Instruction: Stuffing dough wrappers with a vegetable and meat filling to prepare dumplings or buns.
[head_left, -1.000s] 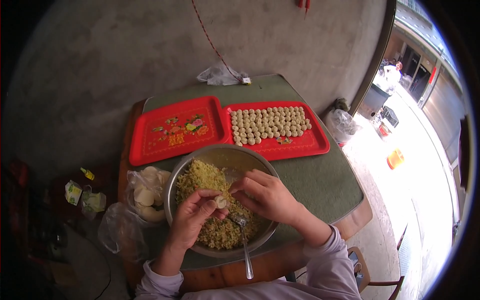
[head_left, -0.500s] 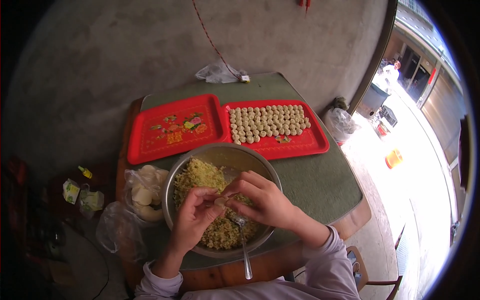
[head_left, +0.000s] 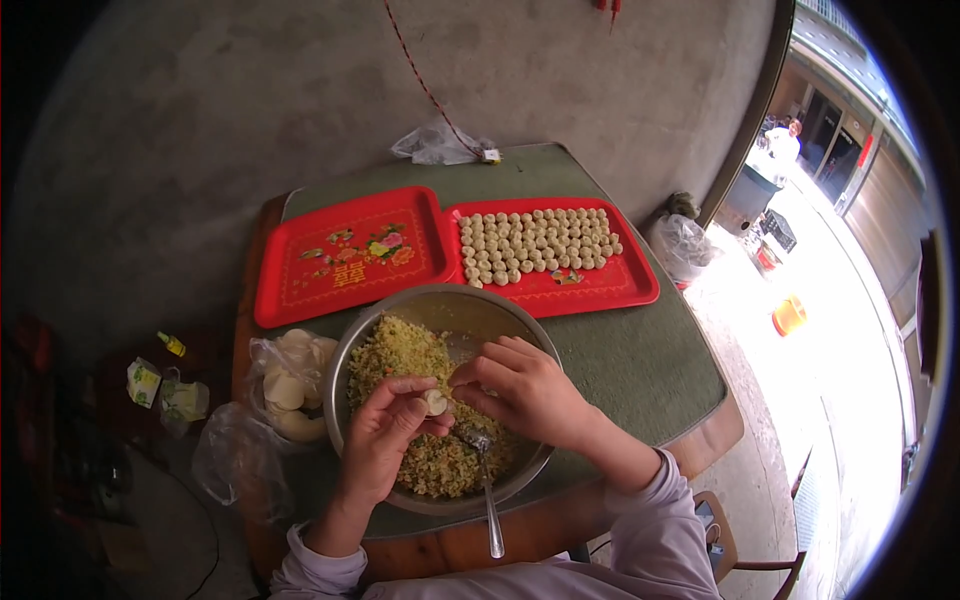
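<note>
Above the filling, my left hand [head_left: 385, 435] is closed with a small pale dumpling [head_left: 435, 402] between thumb and fingers. My right hand [head_left: 525, 392] has bent fingers, with the tips a little apart from the dumpling and nothing visible in them. Below both hands stands a wide steel bowl [head_left: 343, 440] of yellow-green chopped filling [head_left: 440, 472]. A metal spoon [head_left: 490, 500] rests in it, its handle leaning over the near rim. Left of the bowl, round dough wrappers [head_left: 288, 390] lie in a clear plastic bag.
Behind the bowl, a red tray [head_left: 610, 292] bears rows of dumplings, overlapped by a bare flowered red tray [head_left: 300, 300]. A crumpled plastic bag [head_left: 240, 460] hangs at the table's left edge. A chair [head_left: 718, 550] stands at the lower right. Far right, a person [head_left: 783, 142] is outdoors.
My right hand has drawn slightly right, off the dumpling, and its fingertips have parted from it. The dumpling stays in my left hand, now more in view.
</note>
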